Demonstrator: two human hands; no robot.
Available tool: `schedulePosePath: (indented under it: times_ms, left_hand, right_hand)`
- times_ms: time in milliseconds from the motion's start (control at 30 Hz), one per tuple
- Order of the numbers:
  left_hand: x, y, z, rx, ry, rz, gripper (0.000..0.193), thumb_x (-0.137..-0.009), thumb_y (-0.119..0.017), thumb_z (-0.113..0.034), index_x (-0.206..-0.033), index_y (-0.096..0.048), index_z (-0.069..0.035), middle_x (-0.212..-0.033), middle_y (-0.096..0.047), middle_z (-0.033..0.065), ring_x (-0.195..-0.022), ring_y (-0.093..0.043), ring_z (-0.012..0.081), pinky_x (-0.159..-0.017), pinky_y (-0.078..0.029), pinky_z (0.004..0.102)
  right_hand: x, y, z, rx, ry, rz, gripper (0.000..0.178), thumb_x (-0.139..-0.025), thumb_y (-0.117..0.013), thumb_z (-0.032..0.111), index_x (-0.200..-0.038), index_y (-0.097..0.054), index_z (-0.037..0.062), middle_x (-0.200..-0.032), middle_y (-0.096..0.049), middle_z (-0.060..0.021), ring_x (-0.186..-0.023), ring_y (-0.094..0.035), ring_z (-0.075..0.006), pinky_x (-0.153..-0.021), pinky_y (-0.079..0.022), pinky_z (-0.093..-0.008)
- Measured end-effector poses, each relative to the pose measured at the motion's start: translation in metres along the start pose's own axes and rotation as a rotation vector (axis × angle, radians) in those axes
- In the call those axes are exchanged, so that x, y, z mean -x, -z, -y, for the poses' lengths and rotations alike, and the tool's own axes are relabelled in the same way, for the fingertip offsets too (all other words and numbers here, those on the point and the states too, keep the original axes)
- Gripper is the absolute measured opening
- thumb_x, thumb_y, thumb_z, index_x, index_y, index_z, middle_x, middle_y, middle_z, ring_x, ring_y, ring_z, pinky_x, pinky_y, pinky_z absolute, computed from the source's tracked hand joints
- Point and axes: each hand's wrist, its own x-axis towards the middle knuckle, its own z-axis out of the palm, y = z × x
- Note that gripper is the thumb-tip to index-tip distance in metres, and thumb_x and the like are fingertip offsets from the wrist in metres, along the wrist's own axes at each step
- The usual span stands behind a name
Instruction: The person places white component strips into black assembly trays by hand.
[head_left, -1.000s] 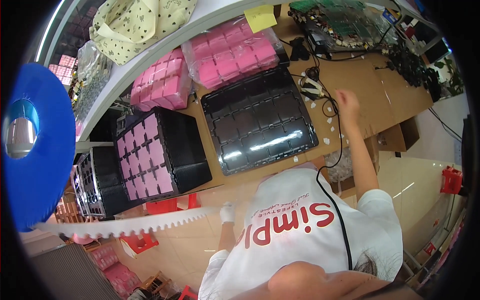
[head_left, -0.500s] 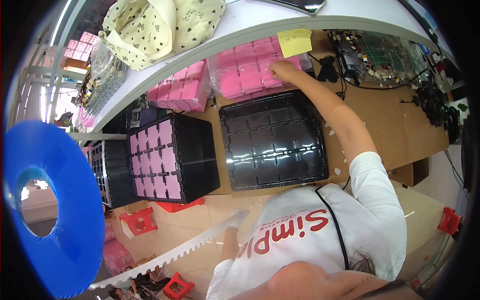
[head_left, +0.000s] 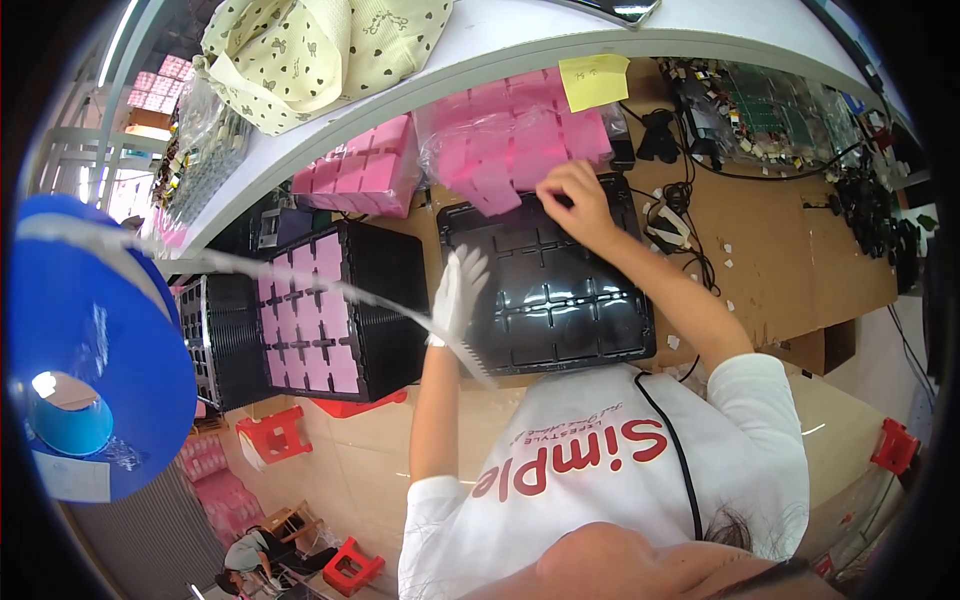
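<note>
A gloved left hand [head_left: 462, 290] is over the near-left part of a flat black tray [head_left: 590, 335], fingers straight and spread, with nothing visible in its grasp. The bare right hand [head_left: 575, 200] is by the tray's far edge, fingers curled; I cannot tell whether they grip anything. Just left of it, a pink piece [head_left: 495, 195] slants from the front of a pink bundle [head_left: 565, 140] to overlap the tray's far edge.

Half a second ago the right hand lay on the bundle and the left hung low beside the table [head_left: 790, 235]. Now both are over the tray, and the pink piece seems to be coming away from the bundle, so the work appears to have shifted from reaching to handling that piece.

A white toothed strip [head_left: 385, 305] crosses by the left wrist, running from a large blue disc [head_left: 130, 340] that has also shifted.

For writing: the white shirt [head_left: 560, 400] carries large red lettering with smaller lines, upside down to the wearer's view. A yellow note [head_left: 593, 82] hangs from the shelf edge with small, faint marks. The disc bears a pale label [head_left: 72, 478], too small to read.
</note>
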Motion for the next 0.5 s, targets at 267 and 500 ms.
schedulePosePath:
  times_ms: [267, 500]
  left_hand:
    - [-0.056, -0.022, 0.013, 0.664, 0.213, -0.072, 0.085, -0.076, -0.055, -0.074, -0.124, -0.047, -0.004, -0.096, -0.055, 0.0034, -0.060, -0.043, 0.0107, -0.051, -0.038, 0.0212]
    - [-0.046, -0.016, -0.010, 0.407, 0.169, -0.280, 0.044, -0.082, -0.069, -0.048, -0.110, -0.060, -0.015, -0.071, -0.049, -0.0078, -0.048, -0.031, 0.0051, -0.044, -0.025, 0.0172]
  right_hand:
    - [0.068, 0.037, -0.005, -0.319, -0.843, -0.197, 0.048, -0.079, -0.073, 0.022, -0.121, -0.054, 0.0066, -0.125, -0.045, -0.0134, -0.108, -0.050, -0.0238, -0.092, -0.041, -0.0351]
    - [0.094, 0.053, -0.012, -0.725, -1.274, -0.284, 0.046, -0.080, -0.069, 0.004, -0.120, -0.047, -0.0028, -0.102, -0.061, -0.0122, -0.087, -0.062, -0.0176, -0.073, -0.050, -0.0262]
